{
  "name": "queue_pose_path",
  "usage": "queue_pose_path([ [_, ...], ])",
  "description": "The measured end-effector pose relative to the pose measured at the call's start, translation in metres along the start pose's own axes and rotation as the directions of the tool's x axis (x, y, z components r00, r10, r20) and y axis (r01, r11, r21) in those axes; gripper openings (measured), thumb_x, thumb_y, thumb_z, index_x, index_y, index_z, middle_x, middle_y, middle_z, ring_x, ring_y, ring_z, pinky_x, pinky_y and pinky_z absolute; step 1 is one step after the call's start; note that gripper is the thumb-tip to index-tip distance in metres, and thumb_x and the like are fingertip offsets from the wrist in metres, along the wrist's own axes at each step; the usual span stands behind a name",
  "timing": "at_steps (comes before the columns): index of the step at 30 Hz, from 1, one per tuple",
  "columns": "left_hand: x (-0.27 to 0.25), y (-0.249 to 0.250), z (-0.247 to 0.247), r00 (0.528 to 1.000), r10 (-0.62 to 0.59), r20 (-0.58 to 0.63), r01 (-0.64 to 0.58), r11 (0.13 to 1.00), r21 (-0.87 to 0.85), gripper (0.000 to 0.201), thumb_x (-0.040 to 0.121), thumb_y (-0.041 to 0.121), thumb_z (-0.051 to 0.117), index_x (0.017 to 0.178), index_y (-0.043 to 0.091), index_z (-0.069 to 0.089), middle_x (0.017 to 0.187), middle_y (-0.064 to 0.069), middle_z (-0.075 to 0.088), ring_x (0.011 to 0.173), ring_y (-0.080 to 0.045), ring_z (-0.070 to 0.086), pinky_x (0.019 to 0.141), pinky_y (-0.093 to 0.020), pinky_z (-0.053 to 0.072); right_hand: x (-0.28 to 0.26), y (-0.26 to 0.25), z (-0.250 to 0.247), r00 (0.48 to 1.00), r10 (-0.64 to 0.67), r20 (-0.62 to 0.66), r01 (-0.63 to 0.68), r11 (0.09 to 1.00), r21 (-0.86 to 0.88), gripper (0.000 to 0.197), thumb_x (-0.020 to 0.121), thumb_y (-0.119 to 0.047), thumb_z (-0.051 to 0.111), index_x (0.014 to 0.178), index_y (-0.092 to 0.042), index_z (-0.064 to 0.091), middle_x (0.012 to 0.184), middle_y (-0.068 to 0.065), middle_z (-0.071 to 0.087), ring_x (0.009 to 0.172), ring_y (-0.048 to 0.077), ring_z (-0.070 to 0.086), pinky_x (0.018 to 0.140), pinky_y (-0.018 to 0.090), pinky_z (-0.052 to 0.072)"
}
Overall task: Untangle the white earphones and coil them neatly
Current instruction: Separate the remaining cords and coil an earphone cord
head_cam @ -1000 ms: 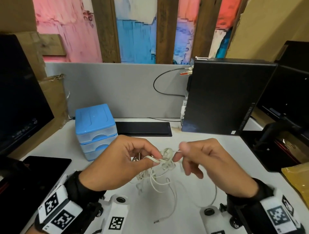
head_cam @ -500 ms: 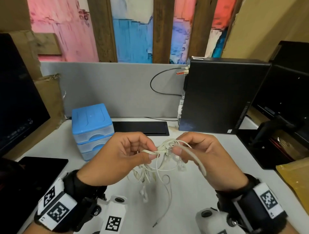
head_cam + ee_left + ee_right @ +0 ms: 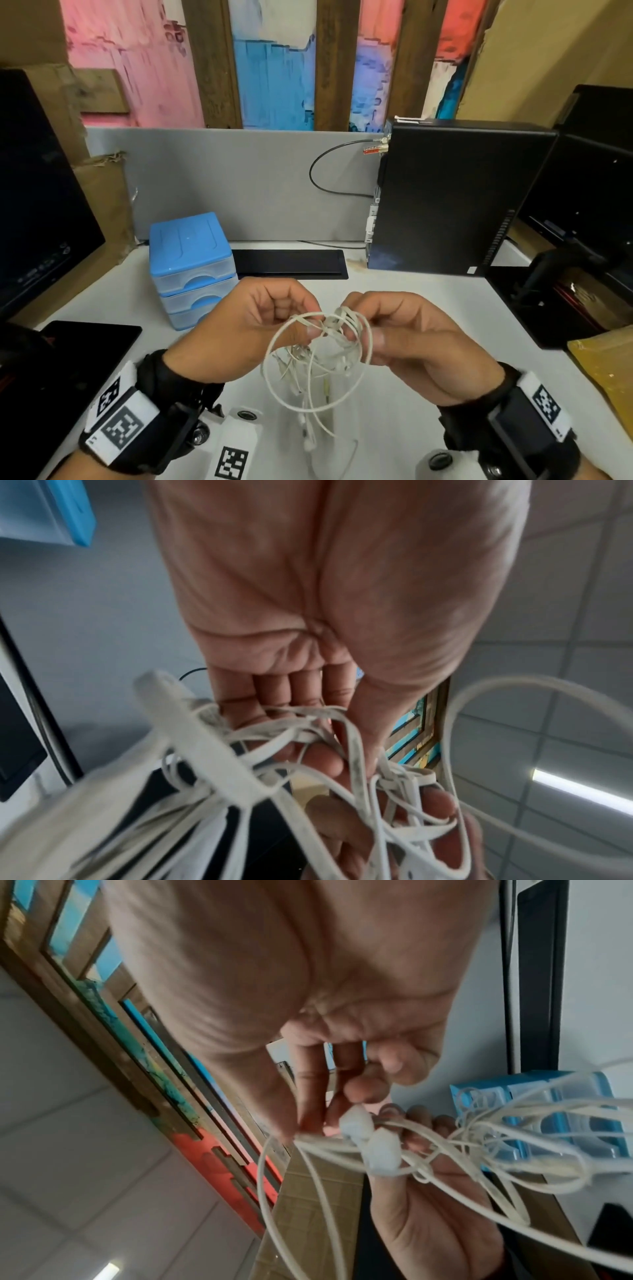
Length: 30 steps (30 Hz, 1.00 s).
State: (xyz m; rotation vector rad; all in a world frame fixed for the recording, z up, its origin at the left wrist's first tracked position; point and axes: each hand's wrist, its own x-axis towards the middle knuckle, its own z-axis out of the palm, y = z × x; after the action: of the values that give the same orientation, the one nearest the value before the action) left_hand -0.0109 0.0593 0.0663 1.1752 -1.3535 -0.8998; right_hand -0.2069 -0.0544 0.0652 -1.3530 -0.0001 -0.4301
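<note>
From my seat, my left hand pinches the top of the knot between thumb and curled fingers, holding the white earphones up above the white desk, midway between both hands. In the left wrist view the flat, ribbon-like cable crosses the fingertips in several overlapping strands. On the other side my right hand pinches the same knot, thumb against forefinger, with the 2 earbuds bunched right at its fingertips.

My read is that untangling has hardly progressed: loops hang in a loose oval below the knot and the ends dangle toward the desk. To do this well I would keep the left pinch steady as an anchor and let the right work 1 earbud back through the nearest loop, easing rather than tugging, since pulling would likely tighten the knot.

The cable looks matte, slightly grubby and limp; the earbuds look smooth, rounded and glossy. A blue plastic drawer unit stands far left.
</note>
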Motion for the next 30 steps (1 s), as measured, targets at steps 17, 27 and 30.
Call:
queue_pose_path([
  [17, -0.001, -0.007, 0.001, 0.998, -0.012, 0.056, 0.013, 1.000, -0.025, 0.014, 0.076, 0.013, 0.074, 0.087, 0.009, 0.068, 0.082, -0.006, 0.066, 0.078, -0.019, 0.060, 0.070, -0.029, 0.048, 0.002, 0.002, -0.003, 0.981, 0.044, -0.191, -0.024, 0.994, 0.109, 0.054, 0.060, -0.037, 0.090, 0.087, 0.003, 0.065, 0.066, 0.011, 0.047, 0.058, 0.017, 0.032, 0.052, 0.026, 0.025],
  [27, 0.001, -0.003, 0.018, 0.993, 0.071, -0.089, -0.068, 0.997, 0.034, 0.024, 0.079, 0.033, 0.074, 0.092, 0.013, 0.073, 0.084, -0.007, 0.073, 0.077, -0.012, 0.066, 0.069, -0.020, 0.049, 0.002, 0.006, -0.002, 0.968, 0.055, -0.244, -0.034, 0.995, 0.088, 0.042, 0.061, -0.042, 0.090, 0.087, -0.011, 0.079, 0.073, 0.005, 0.064, 0.062, 0.011, 0.045, 0.057, 0.028, 0.027],
  [30, 0.000, -0.002, 0.019, 0.994, 0.050, -0.100, -0.047, 0.999, 0.027, 0.025, 0.078, 0.036, 0.074, 0.090, 0.015, 0.075, 0.086, -0.010, 0.072, 0.077, -0.014, 0.065, 0.069, -0.024, 0.049, 0.001, 0.007, -0.002, 0.969, 0.047, -0.244, -0.031, 0.997, 0.067, 0.044, 0.061, -0.042, 0.090, 0.089, -0.010, 0.079, 0.070, 0.005, 0.063, 0.062, 0.012, 0.044, 0.058, 0.031, 0.022],
])
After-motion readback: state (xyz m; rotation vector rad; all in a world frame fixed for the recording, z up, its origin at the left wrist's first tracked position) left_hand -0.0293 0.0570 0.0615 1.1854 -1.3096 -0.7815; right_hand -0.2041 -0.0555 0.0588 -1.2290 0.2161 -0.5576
